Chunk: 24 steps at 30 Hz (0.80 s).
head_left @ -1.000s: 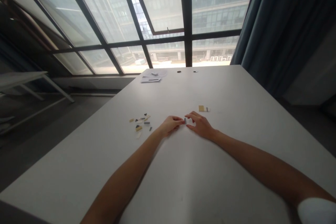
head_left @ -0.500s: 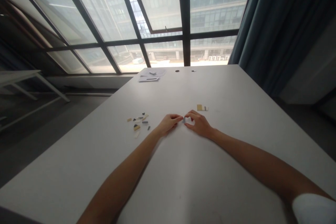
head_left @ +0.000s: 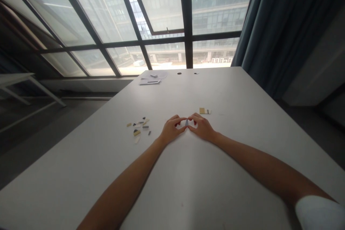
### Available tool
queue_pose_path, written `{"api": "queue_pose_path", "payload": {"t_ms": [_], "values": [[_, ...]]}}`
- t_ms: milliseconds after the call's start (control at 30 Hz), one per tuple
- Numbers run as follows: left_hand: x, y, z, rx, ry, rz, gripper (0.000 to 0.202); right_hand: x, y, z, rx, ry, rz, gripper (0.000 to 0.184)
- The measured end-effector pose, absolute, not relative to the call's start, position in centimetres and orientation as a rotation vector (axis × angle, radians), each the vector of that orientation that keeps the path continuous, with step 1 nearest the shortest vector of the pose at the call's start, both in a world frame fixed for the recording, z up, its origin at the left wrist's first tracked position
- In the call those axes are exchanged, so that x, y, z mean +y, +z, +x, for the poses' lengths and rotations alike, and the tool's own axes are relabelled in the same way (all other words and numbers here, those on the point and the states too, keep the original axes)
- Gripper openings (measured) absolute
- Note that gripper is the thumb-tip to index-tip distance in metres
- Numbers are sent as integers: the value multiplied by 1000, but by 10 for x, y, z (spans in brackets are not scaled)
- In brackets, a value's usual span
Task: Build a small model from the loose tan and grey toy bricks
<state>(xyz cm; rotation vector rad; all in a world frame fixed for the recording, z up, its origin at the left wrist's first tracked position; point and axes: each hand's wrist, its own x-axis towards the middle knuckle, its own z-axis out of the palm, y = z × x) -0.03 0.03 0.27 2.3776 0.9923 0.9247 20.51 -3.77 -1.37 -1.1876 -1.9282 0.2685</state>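
A small grey building-brick piece (head_left: 187, 123) is pinched between my two hands over the middle of the table. My left hand (head_left: 171, 128) closes on its left side with thumb and fingertips. From the right, my right hand (head_left: 201, 126) grips the same piece between thumb and forefinger. Fingertips hide part of it, so its exact shape cannot be told. Left of my hands lies a loose group of small tan, grey, black and white bricks (head_left: 145, 127). Just beyond my right hand rests a flat tan and white brick assembly (head_left: 202, 110).
The white table (head_left: 229, 179) extends to the windows. Papers (head_left: 151, 79) lie at its far left corner, near a round black cable hole (head_left: 179, 73). A dark blue curtain (head_left: 258, 36) hangs at the right. Another table (head_left: 16, 77) stands off to the left.
My left thumb has come down to the lower end of the grey piece, and both hands now pinch it from either side. The whole view has shifted slightly.
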Motion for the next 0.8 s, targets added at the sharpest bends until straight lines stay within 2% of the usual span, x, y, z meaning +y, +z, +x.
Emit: {"api": "queue_pose_path", "payload": {"t_ms": [800], "values": [[2,-6,0,922,1022,2427,29,-37,-16,207,-1928,317,-1106,23]]}}
